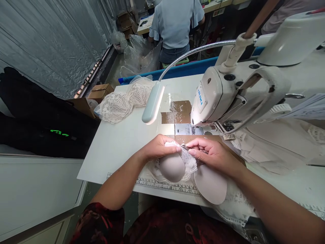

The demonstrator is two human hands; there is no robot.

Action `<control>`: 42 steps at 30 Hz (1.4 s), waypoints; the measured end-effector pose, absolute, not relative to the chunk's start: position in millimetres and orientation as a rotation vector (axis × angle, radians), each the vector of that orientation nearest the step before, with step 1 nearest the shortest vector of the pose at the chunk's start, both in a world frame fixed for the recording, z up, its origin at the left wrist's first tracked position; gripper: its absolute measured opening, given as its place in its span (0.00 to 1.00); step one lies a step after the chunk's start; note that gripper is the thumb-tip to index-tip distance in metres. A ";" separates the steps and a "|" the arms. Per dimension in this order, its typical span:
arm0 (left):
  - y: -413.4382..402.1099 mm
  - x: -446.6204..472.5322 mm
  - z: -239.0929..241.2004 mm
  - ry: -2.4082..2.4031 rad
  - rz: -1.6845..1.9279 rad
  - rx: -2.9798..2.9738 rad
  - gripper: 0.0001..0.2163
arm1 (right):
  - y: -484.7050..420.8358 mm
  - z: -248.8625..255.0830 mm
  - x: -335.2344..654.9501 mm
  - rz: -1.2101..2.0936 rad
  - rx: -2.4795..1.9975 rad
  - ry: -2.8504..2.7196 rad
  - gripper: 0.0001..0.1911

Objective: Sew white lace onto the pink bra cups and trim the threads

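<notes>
In front of the sewing machine (215, 101), my left hand (162, 147) pinches the upper edge of a white lace bra piece (189, 162) with a beige moulded cup (172, 167). My right hand (210, 154) is closed around small metal thread snips (186, 147), partly hidden by the fingers. Their tip meets the lace edge beside my left thumb. A second beige cup (212, 184) hangs over the table's front edge below my right hand. More white lace (236, 203) lies under my right forearm.
A lamp (153, 101) on a bendable metal neck stands over the white table (114, 145). Lace cups (116, 106) lie at the back left. Beige fabric pieces (274, 149) are heaped right of the machine. A printed ruler (167, 186) runs along the front edge. A person (175, 27) sits beyond.
</notes>
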State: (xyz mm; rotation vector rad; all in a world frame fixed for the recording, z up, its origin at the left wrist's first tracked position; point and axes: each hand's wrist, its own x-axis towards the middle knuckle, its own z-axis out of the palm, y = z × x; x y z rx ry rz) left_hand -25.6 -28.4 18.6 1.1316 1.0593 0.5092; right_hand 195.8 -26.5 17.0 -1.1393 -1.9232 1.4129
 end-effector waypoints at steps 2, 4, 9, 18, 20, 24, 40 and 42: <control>-28.4 -25.6 18.4 1.064 0.518 1.141 0.14 | -26.0 16.2 195.6 1.416 -1.129 -1.937 0.13; -28.9 -24.2 19.1 1.056 0.514 1.165 0.14 | -26.4 15.5 193.8 1.414 -1.129 -1.950 0.13; -31.7 -18.1 22.5 1.057 0.479 1.204 0.19 | -29.0 14.6 185.6 1.435 -1.089 -1.917 0.12; -28.5 -23.7 21.7 0.980 0.474 1.228 0.17 | -28.5 18.2 187.9 1.406 -1.144 -1.895 0.12; -28.1 -27.0 21.2 0.970 0.486 1.221 0.15 | -28.1 19.1 189.4 1.389 -1.158 -1.903 0.12; -29.1 -28.3 20.0 1.004 0.532 1.210 0.15 | -28.3 18.7 189.7 1.395 -1.175 -1.898 0.11; -28.3 -24.1 12.9 0.936 0.489 1.268 0.16 | -28.0 11.1 188.9 1.507 -1.106 -1.829 0.10; -28.1 -24.4 12.7 0.936 0.496 1.266 0.15 | -27.1 10.3 189.1 1.499 -1.107 -1.827 0.11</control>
